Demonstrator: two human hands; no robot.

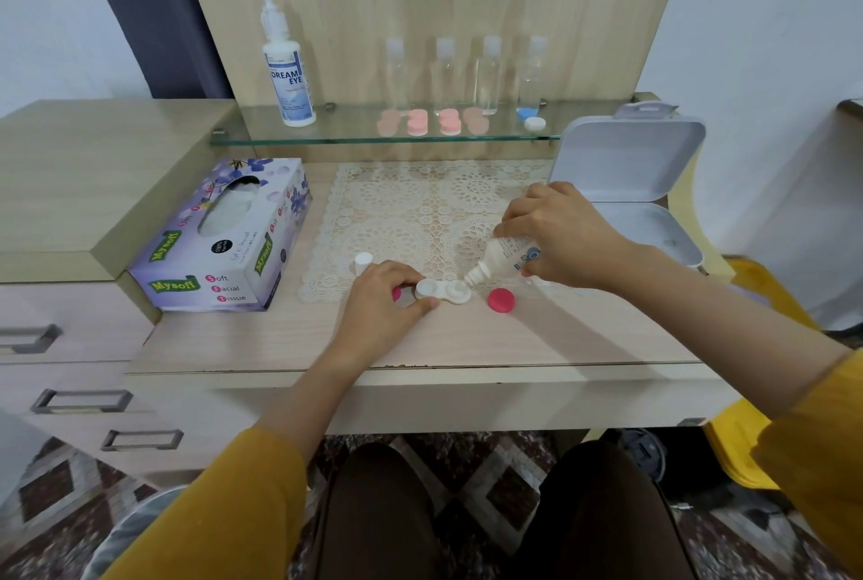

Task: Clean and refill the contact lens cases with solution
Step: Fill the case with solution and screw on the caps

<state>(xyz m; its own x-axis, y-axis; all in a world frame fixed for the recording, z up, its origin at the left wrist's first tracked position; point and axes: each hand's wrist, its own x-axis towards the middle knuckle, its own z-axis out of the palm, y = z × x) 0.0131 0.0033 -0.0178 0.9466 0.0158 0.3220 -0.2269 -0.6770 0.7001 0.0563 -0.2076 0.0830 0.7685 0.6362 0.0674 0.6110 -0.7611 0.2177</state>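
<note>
**A:** Where is the case?
**B:** The white case (448,291) lies on the bench (467,341), at the near edge of the lace mat (397,215). Both its cups are open.
**A:** What is the left hand doing?
**B:** The left hand (380,301) pinches the left end of the case, thumb and fingers curled round it.
**A:** And the right hand?
**B:** The right hand (560,233) is wrapped tight round a small bottle (504,258). The bottle tips down, with its tip right at the right cup.
**A:** Any caps?
**B:** A pink cap (501,300) lies at 3 o'clock from the case. A second pink cap (397,294) peeks out under the left hand, at 9 o'clock. A white cap (363,261) stands at 10 o'clock.
**A:** What else?
**B:** There is a tissue box (219,243) farther off at 10 o'clock. A big bottle (289,79) stands on the glass shelf (350,127) at 11 o'clock. An open white box (626,159) sits at 2 o'clock.
</note>
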